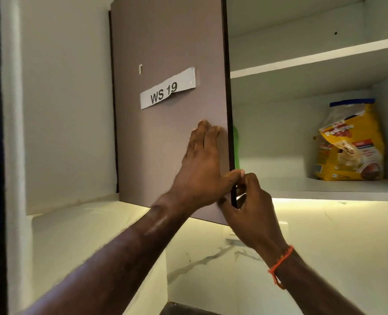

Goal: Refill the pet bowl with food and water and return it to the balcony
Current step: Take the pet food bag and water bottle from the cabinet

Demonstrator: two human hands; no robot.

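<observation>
Cabinet door (165,105): landmark, standing open, its free edge toward the right.
Paper label (167,88): on the door's outer face, above the middle.
Left hand (202,169): flat on the door's face, below and right of the label, thumb at the door's edge.
Right hand (252,210): at the door's lower right corner, fingers on the edge, touching the left thumb.
Wristband (280,261): on the right wrist, below the door.
Upper shelf (313,56): inside the cabinet, right of the door.
Lower shelf (325,189): right of the door, beneath the upper shelf.
Pet food bag (349,142): upright on the lower shelf, far right of the door, toward the back.
Wall (68,105): left of the door.
</observation>
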